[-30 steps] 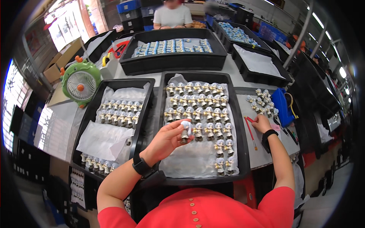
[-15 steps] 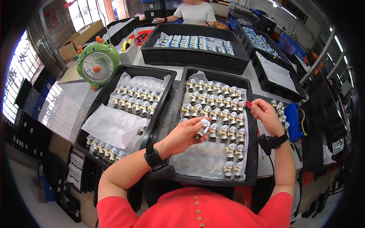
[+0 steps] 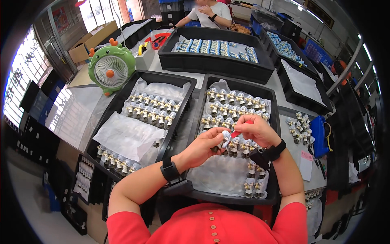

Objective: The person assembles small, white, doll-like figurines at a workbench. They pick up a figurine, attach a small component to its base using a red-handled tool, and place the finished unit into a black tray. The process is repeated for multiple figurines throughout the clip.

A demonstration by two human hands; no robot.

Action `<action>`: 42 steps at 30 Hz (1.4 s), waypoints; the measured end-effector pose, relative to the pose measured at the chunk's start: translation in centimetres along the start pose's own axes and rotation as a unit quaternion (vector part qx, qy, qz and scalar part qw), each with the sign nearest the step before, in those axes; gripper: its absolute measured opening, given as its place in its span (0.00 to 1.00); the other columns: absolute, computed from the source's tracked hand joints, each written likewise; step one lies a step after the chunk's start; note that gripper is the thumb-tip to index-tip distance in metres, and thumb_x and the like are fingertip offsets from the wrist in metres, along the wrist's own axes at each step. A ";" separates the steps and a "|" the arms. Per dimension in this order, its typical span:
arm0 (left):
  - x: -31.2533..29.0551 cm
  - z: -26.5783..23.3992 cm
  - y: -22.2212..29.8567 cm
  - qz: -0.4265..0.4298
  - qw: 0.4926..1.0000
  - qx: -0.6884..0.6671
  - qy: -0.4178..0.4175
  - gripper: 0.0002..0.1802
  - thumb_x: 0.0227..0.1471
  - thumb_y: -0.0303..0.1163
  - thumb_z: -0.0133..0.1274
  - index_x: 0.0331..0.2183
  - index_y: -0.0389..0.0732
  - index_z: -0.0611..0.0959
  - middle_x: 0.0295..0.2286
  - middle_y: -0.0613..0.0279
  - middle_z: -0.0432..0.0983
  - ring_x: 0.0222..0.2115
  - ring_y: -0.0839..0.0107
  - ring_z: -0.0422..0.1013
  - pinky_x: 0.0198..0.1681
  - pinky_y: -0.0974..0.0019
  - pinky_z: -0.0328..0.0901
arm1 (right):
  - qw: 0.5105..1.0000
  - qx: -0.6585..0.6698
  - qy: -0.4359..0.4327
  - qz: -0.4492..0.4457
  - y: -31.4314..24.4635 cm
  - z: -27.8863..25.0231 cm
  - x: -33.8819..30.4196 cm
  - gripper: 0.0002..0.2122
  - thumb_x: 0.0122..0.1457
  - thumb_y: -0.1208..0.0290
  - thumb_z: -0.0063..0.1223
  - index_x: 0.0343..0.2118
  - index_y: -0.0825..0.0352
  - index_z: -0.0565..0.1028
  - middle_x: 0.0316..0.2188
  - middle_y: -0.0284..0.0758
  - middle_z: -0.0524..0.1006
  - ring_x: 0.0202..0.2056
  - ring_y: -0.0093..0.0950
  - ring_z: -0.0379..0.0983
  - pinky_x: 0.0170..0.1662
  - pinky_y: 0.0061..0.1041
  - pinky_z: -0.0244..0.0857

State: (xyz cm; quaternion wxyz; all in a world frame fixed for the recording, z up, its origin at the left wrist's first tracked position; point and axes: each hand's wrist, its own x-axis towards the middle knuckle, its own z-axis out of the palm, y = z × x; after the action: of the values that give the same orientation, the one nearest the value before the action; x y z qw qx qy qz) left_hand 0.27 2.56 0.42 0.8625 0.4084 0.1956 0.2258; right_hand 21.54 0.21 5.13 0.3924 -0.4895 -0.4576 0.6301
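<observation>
My left hand (image 3: 199, 148) is closed round a small white-haired figurine (image 3: 226, 139), keeping it raised over the black tray (image 3: 231, 199) in front of me. My right hand (image 3: 260, 132) pinches a small red piece (image 3: 235, 133), its exact kind unclear. The red piece's end is at the figurine's head; whether they touch I cannot tell. Rows of like figurines (image 3: 217, 109) stand on white paper in this tray, partly hidden by my hands. Bare paper (image 3: 215, 175) shows at the tray's near left.
To the left is another black tray (image 3: 162, 76) of figurines, partly under a paper sheet (image 3: 130, 136). A green fan (image 3: 109, 69) stands behind it. More figurines (image 3: 300, 126) and a blue container (image 3: 320, 136) are at right. Beyond a deep tray (image 3: 215, 65), a person (image 3: 219, 14) sits.
My right hand has come left and inward, bringing the red piece to the figurine in my left hand. The view has shifted slightly. The person opposite has raised a hand.
</observation>
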 end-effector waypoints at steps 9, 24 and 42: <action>0.2 -0.3 0.0 0.007 0.994 0.109 0.008 0.19 0.59 0.40 0.44 0.50 0.45 0.70 0.39 0.74 0.67 0.37 0.84 0.62 0.41 0.72 0.62 | 0.996 -0.030 0.062 -0.048 0.2 0.4 -0.2 0.08 0.49 0.69 0.59 0.23 0.65 0.72 0.16 0.25 0.70 0.16 0.10 0.58 0.19 0.12 0.48; 0.1 0.2 0.4 0.021 0.996 0.088 0.026 0.18 0.59 0.39 0.44 0.48 0.43 0.71 0.30 0.75 0.67 0.26 0.85 0.60 0.30 0.79 0.58 | 0.974 -0.143 0.009 -0.177 1.1 1.8 -1.4 0.06 0.50 0.75 0.59 0.31 0.67 0.75 0.25 0.28 0.74 0.27 0.15 0.70 0.30 0.14 0.63; 0.2 -0.2 0.4 0.033 0.998 0.054 0.006 0.17 0.58 0.40 0.45 0.47 0.43 0.70 0.29 0.74 0.66 0.25 0.84 0.60 0.28 0.78 0.56 | 0.797 -0.449 0.127 -0.383 1.0 2.6 -1.2 0.05 0.45 0.72 0.62 0.23 0.63 0.75 0.22 0.30 0.72 0.27 0.28 0.66 0.35 0.26 0.57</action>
State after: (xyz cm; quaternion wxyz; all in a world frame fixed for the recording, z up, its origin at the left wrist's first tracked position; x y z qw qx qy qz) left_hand 0.24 3.01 0.65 0.8299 0.4598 0.1987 0.2458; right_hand 19.19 -1.72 4.76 0.3922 -0.4713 -0.7855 0.0842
